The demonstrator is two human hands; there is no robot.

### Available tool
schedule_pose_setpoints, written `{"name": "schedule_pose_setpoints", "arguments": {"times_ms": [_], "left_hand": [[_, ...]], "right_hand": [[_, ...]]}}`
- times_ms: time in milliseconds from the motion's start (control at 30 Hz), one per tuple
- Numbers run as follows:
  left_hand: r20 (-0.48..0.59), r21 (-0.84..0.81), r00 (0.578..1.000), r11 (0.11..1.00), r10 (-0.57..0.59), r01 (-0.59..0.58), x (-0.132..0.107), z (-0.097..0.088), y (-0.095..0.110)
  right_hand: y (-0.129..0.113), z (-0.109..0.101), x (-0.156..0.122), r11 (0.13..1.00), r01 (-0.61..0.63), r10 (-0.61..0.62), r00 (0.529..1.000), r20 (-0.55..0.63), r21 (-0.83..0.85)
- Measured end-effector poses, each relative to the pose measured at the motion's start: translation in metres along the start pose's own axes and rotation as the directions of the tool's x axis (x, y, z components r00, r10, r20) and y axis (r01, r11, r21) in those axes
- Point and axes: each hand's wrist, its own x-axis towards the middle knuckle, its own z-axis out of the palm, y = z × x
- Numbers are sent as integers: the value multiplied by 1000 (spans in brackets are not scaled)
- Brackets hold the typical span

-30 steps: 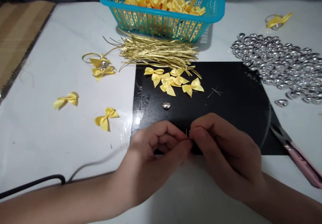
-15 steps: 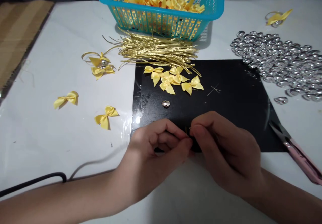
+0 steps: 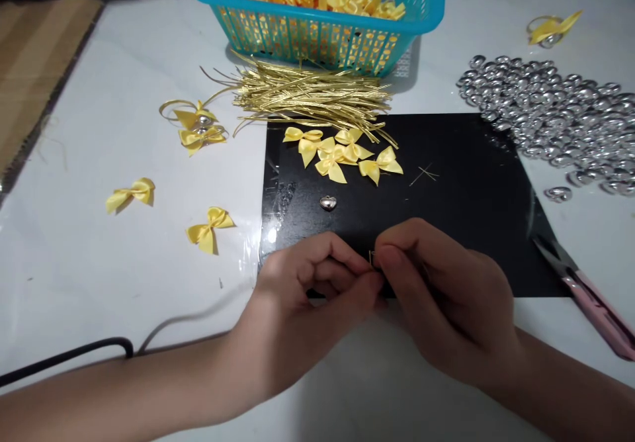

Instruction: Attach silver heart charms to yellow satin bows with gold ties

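Note:
My left hand (image 3: 302, 309) and my right hand (image 3: 441, 296) meet fingertip to fingertip over the near edge of a black mat (image 3: 461, 197). Both are pinched shut on a thin gold cord (image 3: 371, 258), of which only short ends stick up between the fingers. A small silver heart charm (image 3: 328, 202) lies on the mat just beyond my left hand. Several yellow ribbon bows (image 3: 342, 154) lie further back on the mat.
A blue basket (image 3: 322, 32) of yellow bows stands at the back, with a bundle of gold cords (image 3: 312, 98) in front. A heap of silver charms (image 3: 550, 118) is at right, pink snips (image 3: 590, 303) near right. Loose bows (image 3: 208, 227) and a black cable (image 3: 69, 359) lie left.
Both hands stay pinched together on the cord with only tiny finger shifts. The view has tilted slightly, so things on the table sit a little higher.

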Motion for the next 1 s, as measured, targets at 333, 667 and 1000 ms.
{"name": "schedule_pose_setpoints", "arguments": {"times_ms": [333, 667, 1000], "left_hand": [[7, 4, 1000, 1000, 1, -1, -1, -1, 1], [11, 9, 1000, 1000, 4, -4, -1, 0, 2], [7, 46, 1000, 999, 5, -6, -1, 0, 3]], "right_hand": [[-1, -1, 1, 1000, -20, 20, 1000, 8, 14], [-3, -1, 1, 999, -27, 26, 1000, 13, 20], [-1, 0, 0, 1000, -24, 24, 1000, 7, 15]]}}
